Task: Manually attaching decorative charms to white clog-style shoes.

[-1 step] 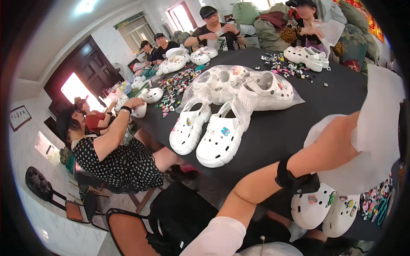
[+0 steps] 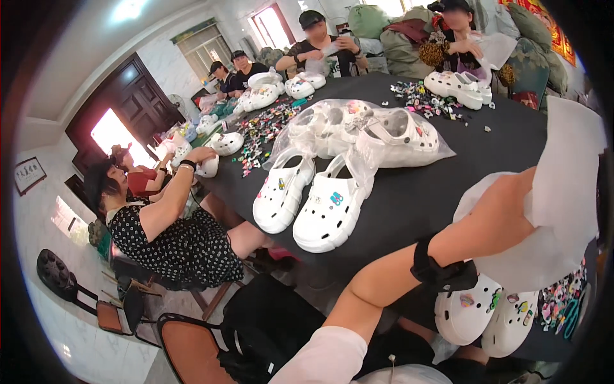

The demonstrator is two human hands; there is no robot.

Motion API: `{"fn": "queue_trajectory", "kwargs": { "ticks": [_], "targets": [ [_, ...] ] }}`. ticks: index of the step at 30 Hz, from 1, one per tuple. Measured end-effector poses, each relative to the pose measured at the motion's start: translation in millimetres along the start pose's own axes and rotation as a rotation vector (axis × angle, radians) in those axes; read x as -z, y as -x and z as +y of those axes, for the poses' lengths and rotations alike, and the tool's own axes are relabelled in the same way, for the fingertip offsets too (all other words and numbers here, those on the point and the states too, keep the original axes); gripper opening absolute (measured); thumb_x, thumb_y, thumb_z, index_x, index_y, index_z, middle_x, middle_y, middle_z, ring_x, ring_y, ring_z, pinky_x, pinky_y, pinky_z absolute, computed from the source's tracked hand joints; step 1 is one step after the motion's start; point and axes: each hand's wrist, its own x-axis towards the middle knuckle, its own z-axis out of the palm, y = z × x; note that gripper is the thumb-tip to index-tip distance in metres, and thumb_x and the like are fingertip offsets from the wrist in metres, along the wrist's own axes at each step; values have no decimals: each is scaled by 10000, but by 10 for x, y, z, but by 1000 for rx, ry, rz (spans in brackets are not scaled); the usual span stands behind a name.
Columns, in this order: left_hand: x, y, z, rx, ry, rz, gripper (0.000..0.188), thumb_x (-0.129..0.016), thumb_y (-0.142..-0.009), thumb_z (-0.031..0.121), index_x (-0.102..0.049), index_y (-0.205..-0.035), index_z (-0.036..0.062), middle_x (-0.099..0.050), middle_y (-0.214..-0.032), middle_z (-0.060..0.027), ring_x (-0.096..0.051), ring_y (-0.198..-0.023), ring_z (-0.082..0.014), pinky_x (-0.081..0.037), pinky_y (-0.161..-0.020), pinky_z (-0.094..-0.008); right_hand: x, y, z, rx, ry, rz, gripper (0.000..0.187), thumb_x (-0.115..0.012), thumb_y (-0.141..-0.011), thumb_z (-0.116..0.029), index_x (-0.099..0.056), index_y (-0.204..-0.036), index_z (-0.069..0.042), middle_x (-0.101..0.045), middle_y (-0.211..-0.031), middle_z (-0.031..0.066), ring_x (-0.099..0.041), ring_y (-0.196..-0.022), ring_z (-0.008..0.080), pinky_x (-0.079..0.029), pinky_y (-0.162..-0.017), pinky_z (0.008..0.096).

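My left hand (image 2: 502,203) is raised at the right, its fingers closed on a thin white translucent plastic bag (image 2: 566,192). The bag hangs round the hand, and its sheet hides most of the fingertips. Below the wrist, a pair of white clogs (image 2: 465,313) with colourful charms stands at the table edge. My right hand does not show. In the middle of the table, another pair of white clogs (image 2: 329,214) with charms stands against clear plastic bags (image 2: 409,150) that hold more white clogs.
Loose charms (image 2: 259,131) lie in piles on the dark table (image 2: 492,150), with more charms (image 2: 566,301) at the right edge. Several people sit round it; a person in a dotted dress (image 2: 176,240) handles a clog at the left. An orange-seated chair (image 2: 192,349) stands near me.
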Motion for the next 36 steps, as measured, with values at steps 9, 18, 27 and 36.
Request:
{"fn": "queue_trajectory", "kwargs": {
  "ticks": [9, 18, 27, 36],
  "targets": [
    [53, -52, -81, -212, -149, 202, 558, -726, -721, 43, -525, -1238, -11, -638, -1153, -190, -621, -1083, -311, -465, -945, -367, 33, -25, -248, 112, -99, 108, 347, -404, -978, -189, -454, -1245, 26, -566, -1206, 179, -631, -996, 238, -503, -902, 389],
    [-95, -18, -77, -312, -357, 535, 760, -776, -657, 1, -440, -1340, -25, -595, -1209, -193, -573, -1096, -348, -467, -907, -409, 13, 41, -1387, 209, 692, -249, 487, -475, -944, -222, -359, -1351, 19, -520, -1288, 191, -576, -1138, 259, -457, -986, 400],
    [-401, 155, -204, -260, -52, -226, 492, -688, -676, -26, -634, -1160, 44, -613, -1013, -168, -612, -905, -327, -504, -734, -378, -244, -272, -891, -104, 453, -532, 1285, -888, -682, -149, 91, -1511, -80, -307, -1463, 194, -371, -1343, 251, -308, -1110, 416],
    [-195, 169, 168, 87, -314, -611, 616, -725, -792, 147, -503, -1364, 91, -615, -1243, -150, -641, -1045, -300, -491, -920, -366, 152, -627, -1063, -116, 962, -744, 618, -846, -644, -59, -592, -1204, 9, -659, -1111, 56, -610, -1018, 128, -480, -909, 294]
  ]
}}
